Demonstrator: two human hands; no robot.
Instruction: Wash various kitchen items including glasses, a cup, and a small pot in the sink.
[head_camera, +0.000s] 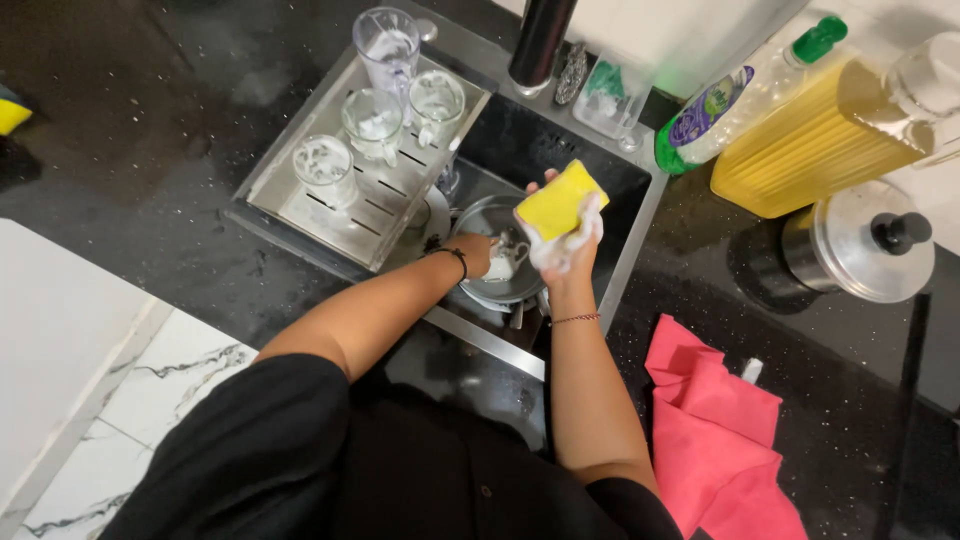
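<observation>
I stand over a dark sink. My right hand, covered in foam, grips a yellow sponge held up above the sink. My left hand, a dark band on its wrist, reaches down into the sink and holds a small white cup. The cup sits over a round metal bowl in the sink bottom.
A metal drain tray with several soapy glasses spans the sink's left side. A dark tap stands behind. On the right counter lie a green-capped soap bottle, a yellow ribbed container, a lidded steel pot and a pink cloth.
</observation>
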